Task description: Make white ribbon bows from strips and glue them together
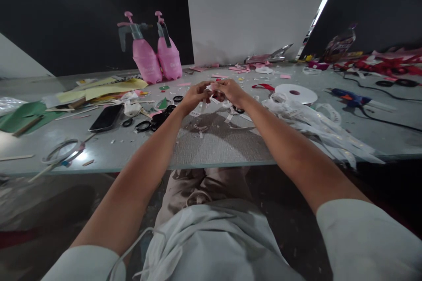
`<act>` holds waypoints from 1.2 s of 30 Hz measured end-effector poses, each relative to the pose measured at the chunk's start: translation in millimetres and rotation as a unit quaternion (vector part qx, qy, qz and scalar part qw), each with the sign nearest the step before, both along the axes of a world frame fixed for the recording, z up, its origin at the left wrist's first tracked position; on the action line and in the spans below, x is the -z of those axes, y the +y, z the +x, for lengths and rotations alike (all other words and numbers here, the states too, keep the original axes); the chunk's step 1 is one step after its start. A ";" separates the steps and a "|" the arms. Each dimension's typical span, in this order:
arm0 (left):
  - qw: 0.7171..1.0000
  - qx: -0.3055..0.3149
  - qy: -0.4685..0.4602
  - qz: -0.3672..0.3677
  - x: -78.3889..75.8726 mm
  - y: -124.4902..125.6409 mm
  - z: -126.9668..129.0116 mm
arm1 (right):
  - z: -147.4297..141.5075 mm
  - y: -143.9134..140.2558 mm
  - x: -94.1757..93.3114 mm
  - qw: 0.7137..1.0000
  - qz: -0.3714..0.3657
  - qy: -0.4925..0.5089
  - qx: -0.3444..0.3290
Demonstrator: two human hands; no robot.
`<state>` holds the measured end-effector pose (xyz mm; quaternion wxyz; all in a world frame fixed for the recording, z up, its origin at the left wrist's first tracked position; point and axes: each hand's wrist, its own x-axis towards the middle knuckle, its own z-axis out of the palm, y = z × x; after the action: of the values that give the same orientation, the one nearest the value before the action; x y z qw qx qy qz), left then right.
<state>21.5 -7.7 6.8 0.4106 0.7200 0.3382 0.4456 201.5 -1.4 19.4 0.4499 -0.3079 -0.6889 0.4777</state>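
Observation:
Over the middle of the table my left hand (pixel 195 96) and my right hand (pixel 231 91) meet, fingers bent and pinched together. Between their fingertips is a small piece of white ribbon (pixel 209 88); its exact shape is partly covered by the fingers. Scraps of white ribbon (pixel 229 117) lie on the table just below the hands. Beside my right forearm spreads a loose bundle of white ribbon strips (pixel 316 125), with a white ribbon spool (pixel 296 94) behind it. Black-handled scissors (pixel 160 117) rest near my left wrist, partly hidden by the arm.
Two pink spray bottles (pixel 145 59) stand at the back left. A phone (pixel 106 118), yellow paper (pixel 112 89) and a roll of tape (pixel 62 151) lie on the left. To the right are a blue glue gun (pixel 350 96) with its cord and red ribbon (pixel 379 66).

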 end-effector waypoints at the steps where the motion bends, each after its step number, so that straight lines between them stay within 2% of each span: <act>1: 0.999 0.021 -0.019 -0.030 -1.2 -2.3 -0.1 | 1.3 -0.9 -1.3 1.000 -0.003 0.004 -0.007; 5: 0.992 0.034 -0.067 -0.104 -9.0 -10.7 -2.7 | 6.2 -3.9 -6.2 1.000 -0.010 0.014 -0.022; 9: 0.991 0.029 -0.056 -0.120 -15.4 -13.8 -6.7 | 10.7 -7.6 -11.6 0.999 -0.015 0.029 -0.025; 21: 0.995 -0.047 -0.082 -0.040 -28.6 -7.4 -24.5 | 22.0 -1.9 -23.6 0.998 0.041 0.056 0.014; 24: 0.994 -0.054 -0.096 -0.014 -31.0 -9.2 -26.7 | 21.8 -2.4 -24.3 0.997 0.052 0.053 0.014; 28: 0.996 -0.057 -0.069 0.006 -32.0 -11.3 -26.2 | 18.6 -7.3 -25.4 0.997 0.069 0.037 0.017; 31: 0.996 -0.048 -0.070 -0.003 -32.1 -10.4 -25.1 | 20.0 -8.2 -27.2 0.993 0.103 0.036 0.038; 36: 0.985 -0.057 -0.143 -0.082 -30.5 -10.5 -18.2 | 28.2 0.3 -24.9 0.969 0.230 -0.032 0.083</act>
<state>3.3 -18.3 37.2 0.4860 0.5922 0.3522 0.5377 229.7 -1.1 44.3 0.5242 -0.2671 -0.7666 0.2571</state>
